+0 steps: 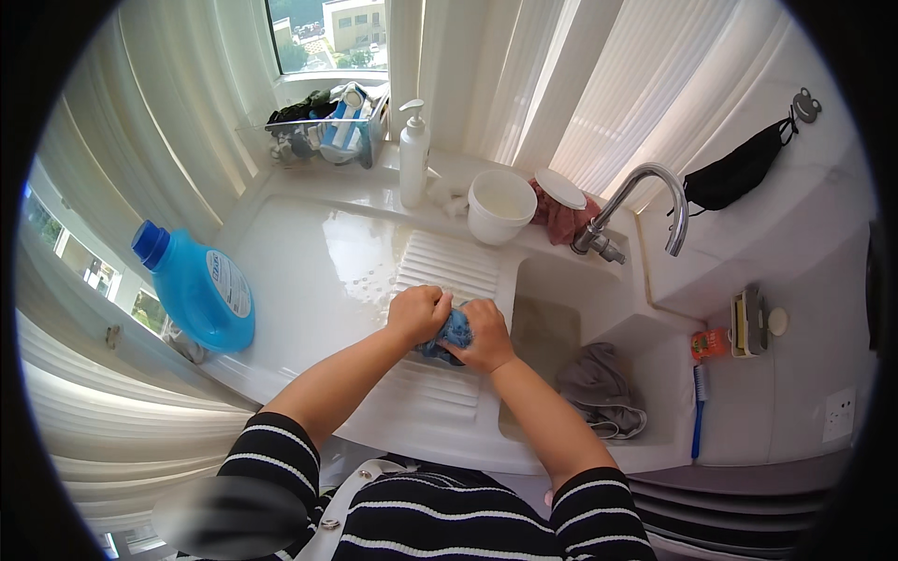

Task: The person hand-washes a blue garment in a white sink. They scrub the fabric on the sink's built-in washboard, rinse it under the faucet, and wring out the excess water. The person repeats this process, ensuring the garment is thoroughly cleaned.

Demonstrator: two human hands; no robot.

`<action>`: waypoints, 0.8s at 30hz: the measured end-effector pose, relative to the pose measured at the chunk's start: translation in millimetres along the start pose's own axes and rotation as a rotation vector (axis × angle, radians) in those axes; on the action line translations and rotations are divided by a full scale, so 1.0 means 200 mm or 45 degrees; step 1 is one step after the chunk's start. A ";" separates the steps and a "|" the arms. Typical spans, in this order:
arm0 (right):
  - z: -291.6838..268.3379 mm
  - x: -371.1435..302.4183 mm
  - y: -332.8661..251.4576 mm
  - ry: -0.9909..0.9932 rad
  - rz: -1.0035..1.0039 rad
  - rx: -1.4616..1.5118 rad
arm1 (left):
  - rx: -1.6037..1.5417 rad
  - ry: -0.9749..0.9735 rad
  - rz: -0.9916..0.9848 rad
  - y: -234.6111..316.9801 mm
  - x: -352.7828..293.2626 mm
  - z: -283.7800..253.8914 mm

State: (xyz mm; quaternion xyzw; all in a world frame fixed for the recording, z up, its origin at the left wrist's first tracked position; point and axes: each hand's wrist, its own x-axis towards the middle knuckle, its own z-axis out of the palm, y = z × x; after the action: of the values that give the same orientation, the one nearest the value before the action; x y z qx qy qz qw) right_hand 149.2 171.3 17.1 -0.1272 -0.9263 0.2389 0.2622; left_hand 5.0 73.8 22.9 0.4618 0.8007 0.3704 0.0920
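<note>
A bunched blue cloth (456,331) is gripped between my two hands over the ribbed washboard (449,262) moulded into the white counter. My left hand (418,313) closes on the cloth's left side, and my right hand (486,338) wraps its right side. Darker folds of the cloth hang below my fingers, close to the ridges. Whether the cloth touches the ridges, I cannot tell. Just right of my right hand lies the sink basin (547,266), with a crumpled grey cloth (603,388) at its near end.
A blue detergent bottle (208,290) stands at left. Along the back are a clear bin (327,140), a white pump bottle (412,159), a white tub (500,208) and a reddish cloth (564,220). A curved faucet (645,182) overhangs the sink. A blue-handled brush (699,411) is at right.
</note>
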 end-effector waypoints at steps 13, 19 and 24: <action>-0.18 -0.34 -0.02 0.088 0.899 0.868 | -0.238 -0.207 0.005 0.08 -0.35 -0.18; -0.28 -0.15 0.01 0.471 1.286 1.793 | -0.314 -0.269 -0.093 0.01 -0.40 -0.25; -0.41 -0.05 0.03 0.655 1.272 1.452 | -0.923 -0.063 -0.612 -0.08 -0.41 -0.35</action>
State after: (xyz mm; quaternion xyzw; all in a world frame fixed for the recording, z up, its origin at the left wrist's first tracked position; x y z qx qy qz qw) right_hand 202.6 203.7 71.5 -0.4245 -0.4056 0.7279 0.3542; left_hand 6.6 -33.0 45.0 0.2087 0.7012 0.5844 0.3510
